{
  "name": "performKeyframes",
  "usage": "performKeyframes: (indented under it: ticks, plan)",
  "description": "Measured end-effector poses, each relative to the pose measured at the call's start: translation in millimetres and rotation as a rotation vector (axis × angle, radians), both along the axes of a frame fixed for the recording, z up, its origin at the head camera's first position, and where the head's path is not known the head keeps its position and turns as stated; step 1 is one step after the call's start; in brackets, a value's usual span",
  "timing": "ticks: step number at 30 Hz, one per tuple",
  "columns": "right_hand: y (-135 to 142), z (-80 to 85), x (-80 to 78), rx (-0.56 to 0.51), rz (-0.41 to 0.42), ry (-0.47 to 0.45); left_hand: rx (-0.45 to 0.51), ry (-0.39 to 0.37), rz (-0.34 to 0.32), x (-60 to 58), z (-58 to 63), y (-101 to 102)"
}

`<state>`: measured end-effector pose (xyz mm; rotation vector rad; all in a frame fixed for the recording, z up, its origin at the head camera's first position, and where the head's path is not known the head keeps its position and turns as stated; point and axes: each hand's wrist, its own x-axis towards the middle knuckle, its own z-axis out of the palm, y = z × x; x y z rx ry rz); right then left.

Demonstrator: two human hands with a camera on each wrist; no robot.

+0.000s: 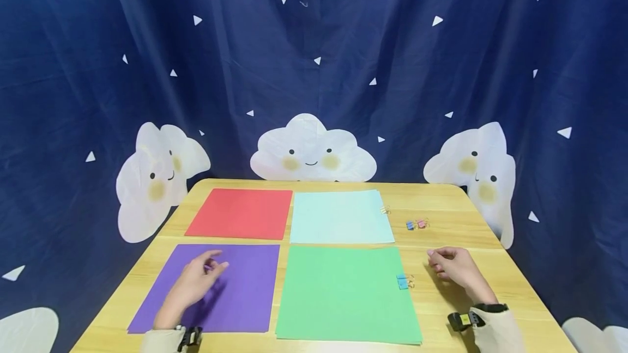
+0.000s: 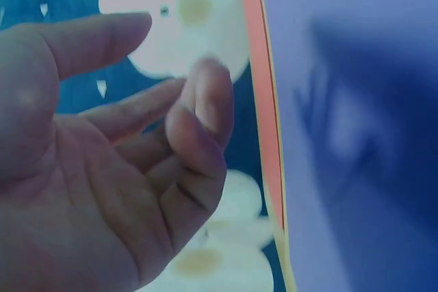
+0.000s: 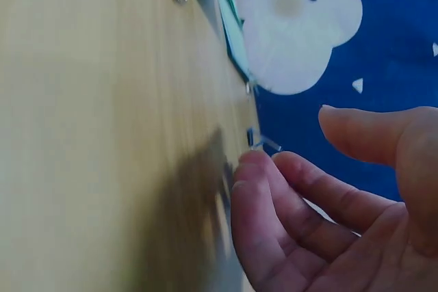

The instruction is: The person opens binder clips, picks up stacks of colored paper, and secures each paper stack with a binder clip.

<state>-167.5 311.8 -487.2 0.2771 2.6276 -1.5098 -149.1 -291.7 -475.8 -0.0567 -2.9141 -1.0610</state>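
My left hand (image 1: 195,282) hovers over a stack of purple paper (image 1: 245,287), thumb apart from loosely bent fingers and nothing between them. To the right of the green paper (image 1: 343,293), my right hand (image 1: 456,270) hangs above the bare wood, its fingers loosely bent and holding nothing. A light blue binder clip (image 1: 403,281) is clamped on the green paper's right edge. Another, pale clip (image 1: 385,210) sits on the right edge of the pale blue paper (image 1: 338,217). Beyond the right hand, a dark blue binder clip (image 1: 410,225) and a pink binder clip (image 1: 422,224) lie side by side.
Red paper (image 1: 242,213) lies at the far left of the wooden table (image 1: 461,214), behind the purple sheets. A dark blue curtain (image 1: 314,86) with cloud faces hangs behind and around the table. Each wrist wears a strapped camera.
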Motion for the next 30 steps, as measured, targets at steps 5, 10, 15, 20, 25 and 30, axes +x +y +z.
performKeyframes:
  ticks: [5, 10, 15, 20, 25, 30]
  plan:
    - [13, -0.2, -12.0, 0.012, -0.038, -0.006, -0.036, 0.007, 0.078, 2.2, -0.7, -38]
    - [20, -3.0, -20.4, 0.025, -0.069, -0.007, -0.112, -0.021, 0.147, 6.2, -3.0, -66]
    - [24, -8.2, -31.7, 0.008, -0.098, 0.029, -0.159, -0.149, 0.271, 10.9, -5.2, -82]
    - [26, -12.3, -42.2, 0.009, -0.156, 0.059, -0.182, -0.268, 0.330, 14.3, -10.1, -85]
    - [26, -13.8, -49.9, 0.019, -0.185, 0.075, -0.215, -0.264, 0.319, 17.9, -15.2, -85]
    - [25, -13.2, -58.2, 0.074, -0.196, 0.089, -0.226, -0.250, 0.327, 20.3, -17.2, -86]
